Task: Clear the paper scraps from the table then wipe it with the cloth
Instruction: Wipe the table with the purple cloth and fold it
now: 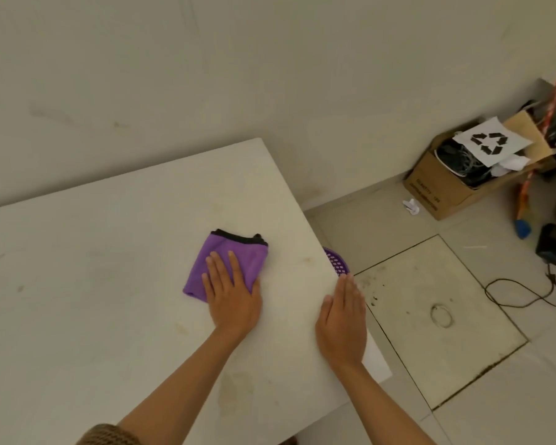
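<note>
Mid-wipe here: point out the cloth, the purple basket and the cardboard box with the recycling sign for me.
cloth (pixel 235 248), head view, on the bare purple fabric above the fingers.
purple basket (pixel 338 263), head view, on the perforated rim showing past the table edge.
cardboard box (pixel 437 191), head view, on the brown front wall.

Plain off-white wall (pixel 270 59) meets a pale tiled floor (pixel 482 412) with a square hatch (pixel 430 316), a cardboard box (pixel 443 191) bearing a recycling sign (pixel 491 144) in the corner, and a black cable (pixel 527 293) nearby.
</note>
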Demonstrator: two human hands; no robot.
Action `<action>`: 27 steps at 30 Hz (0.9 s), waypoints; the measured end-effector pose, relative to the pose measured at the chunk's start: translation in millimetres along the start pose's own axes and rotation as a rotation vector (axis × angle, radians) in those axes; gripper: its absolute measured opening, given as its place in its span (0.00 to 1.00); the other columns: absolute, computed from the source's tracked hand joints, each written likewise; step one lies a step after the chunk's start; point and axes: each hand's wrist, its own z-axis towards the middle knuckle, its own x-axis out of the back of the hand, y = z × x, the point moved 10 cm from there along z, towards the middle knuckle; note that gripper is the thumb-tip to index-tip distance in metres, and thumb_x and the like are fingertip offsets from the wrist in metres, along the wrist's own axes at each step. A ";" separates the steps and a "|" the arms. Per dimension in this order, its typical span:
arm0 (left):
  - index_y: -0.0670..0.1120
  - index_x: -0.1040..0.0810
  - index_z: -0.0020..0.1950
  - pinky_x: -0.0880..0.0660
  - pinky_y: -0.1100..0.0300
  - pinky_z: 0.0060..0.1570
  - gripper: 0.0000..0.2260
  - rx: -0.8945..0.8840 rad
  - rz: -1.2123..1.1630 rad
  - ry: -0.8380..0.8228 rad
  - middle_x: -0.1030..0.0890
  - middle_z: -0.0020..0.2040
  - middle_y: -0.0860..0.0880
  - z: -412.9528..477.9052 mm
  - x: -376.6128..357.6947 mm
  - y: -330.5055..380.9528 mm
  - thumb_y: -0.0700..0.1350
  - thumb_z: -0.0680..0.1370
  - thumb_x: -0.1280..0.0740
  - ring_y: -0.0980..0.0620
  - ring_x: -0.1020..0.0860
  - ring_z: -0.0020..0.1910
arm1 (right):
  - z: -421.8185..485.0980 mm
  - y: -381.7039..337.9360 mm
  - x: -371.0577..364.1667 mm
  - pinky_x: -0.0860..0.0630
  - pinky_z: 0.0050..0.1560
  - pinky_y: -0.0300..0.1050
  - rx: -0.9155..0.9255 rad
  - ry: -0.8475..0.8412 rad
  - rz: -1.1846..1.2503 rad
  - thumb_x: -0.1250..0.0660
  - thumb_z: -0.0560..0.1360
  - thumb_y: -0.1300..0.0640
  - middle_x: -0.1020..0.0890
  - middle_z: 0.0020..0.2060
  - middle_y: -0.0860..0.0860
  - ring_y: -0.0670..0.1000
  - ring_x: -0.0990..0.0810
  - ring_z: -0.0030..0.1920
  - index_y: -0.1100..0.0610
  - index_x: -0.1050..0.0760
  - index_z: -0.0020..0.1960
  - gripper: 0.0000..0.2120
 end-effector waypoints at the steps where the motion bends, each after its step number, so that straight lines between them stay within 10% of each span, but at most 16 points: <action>1: 0.37 0.39 0.72 0.48 0.43 0.68 0.31 -0.015 0.003 -0.016 0.35 0.69 0.30 1.8 -5.5 18.1 0.58 0.80 0.59 0.31 0.35 0.68 | 0.4 -0.3 0.4 0.54 0.74 0.46 0.000 0.006 -0.004 0.59 0.80 0.50 0.42 0.74 0.57 0.52 0.46 0.75 0.63 0.48 0.75 0.28; 9: 0.43 0.38 0.73 0.45 0.39 0.66 0.29 -0.200 0.074 -0.089 0.35 0.71 0.35 50.9 -39.8 139.5 0.57 0.76 0.52 0.36 0.36 0.70 | 3.7 0.8 -4.9 0.46 0.73 0.50 0.028 -0.024 -0.030 0.52 0.80 0.52 0.44 0.75 0.59 0.55 0.48 0.76 0.65 0.49 0.75 0.27; 16: 0.52 0.56 0.76 0.64 0.49 0.72 0.24 -0.359 0.072 -0.118 0.52 0.78 0.47 90.0 -54.1 208.0 0.54 0.82 0.53 0.47 0.58 0.76 | 5.3 0.0 -6.7 0.48 0.73 0.49 0.074 -0.028 -0.024 0.48 0.79 0.51 0.45 0.75 0.58 0.55 0.50 0.76 0.64 0.49 0.75 0.29; 27: 0.51 0.39 0.72 0.38 0.45 0.70 0.18 -0.149 -0.506 0.130 0.28 0.66 0.44 78.6 28.1 144.5 0.46 0.81 0.45 0.39 0.33 0.68 | 11.7 2.0 11.4 0.36 0.71 0.50 0.036 -0.057 0.395 0.50 0.81 0.52 0.41 0.74 0.49 0.46 0.45 0.74 0.53 0.48 0.75 0.24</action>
